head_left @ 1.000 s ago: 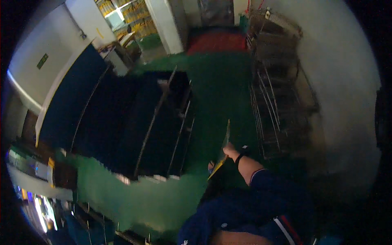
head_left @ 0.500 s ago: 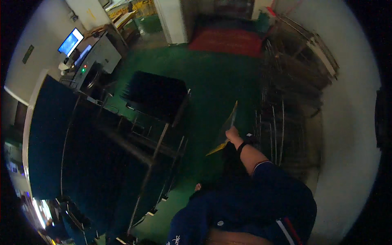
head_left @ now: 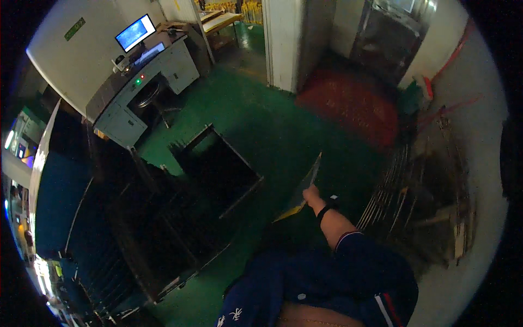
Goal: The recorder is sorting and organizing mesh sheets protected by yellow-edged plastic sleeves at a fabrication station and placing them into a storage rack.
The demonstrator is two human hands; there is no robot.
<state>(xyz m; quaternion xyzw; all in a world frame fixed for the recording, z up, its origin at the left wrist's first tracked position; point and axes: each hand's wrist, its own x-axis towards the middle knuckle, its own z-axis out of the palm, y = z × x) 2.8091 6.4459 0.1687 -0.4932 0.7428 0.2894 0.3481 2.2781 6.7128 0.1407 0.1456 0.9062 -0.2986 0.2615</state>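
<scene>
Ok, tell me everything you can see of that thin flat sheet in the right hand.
The thin flat yellowish sheet looks like card or board, seen nearly edge-on, its lower corner bright yellow and the rest in shadow. It tilts up and away over the green floor. The right hand grips one long edge; nothing else touches it.

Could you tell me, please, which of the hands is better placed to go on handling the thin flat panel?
Probably the right. The right hand already grips the flat panel by its edge, arm stretched out over the green floor. The left hand is not in view, so it offers nothing to compare.
</scene>
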